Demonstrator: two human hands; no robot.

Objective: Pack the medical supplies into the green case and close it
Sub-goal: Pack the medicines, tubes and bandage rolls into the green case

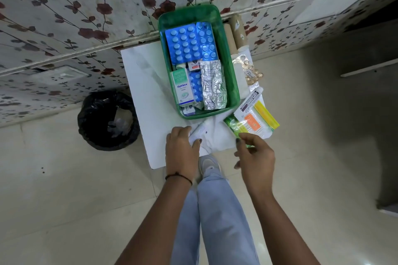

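On the small white counter (pixel 140 75) stands the green case (pixel 233 86), a rectangular plastic tub with rounded corners, its long axis running away from the person toward the wall, its top open. Inside, two blue blister sheets (pixel 189 44) lie flat at the far end, their rows of round tablets running along the same axis. Nearer, a white and green Optibex box (pixel 182 87) lies lengthwise by the left wall, with another blue strip beside it and a crinkled silver foil strip (pixel 213 85) along the right.

Outside the case, to its right, lie two tan bandage rolls (pixel 234 34) at the far edge, a sheet of amber capsules (pixel 251 70), and a clear pack of cotton swabs (pixel 256 121) angled across a green sachet (pixel 233 127).

The left hand (pixel 183 150) lies palm down just in front of the case, fingers curled on a small white item (pixel 199 132), possibly a tube or a folded paper packet; the blur leaves this unclear. The right hand (pixel 255 155) hovers at the counter's near right corner, fingers loosely bent and apart, thumb tip beside the green sachet; whether it touches is hard to tell.

The counter sits against a wall of pale tiles printed with dark red flowers. The floor is glossy cream tile, and a bin lined with a black bag (pixel 108 119) stands to the left.
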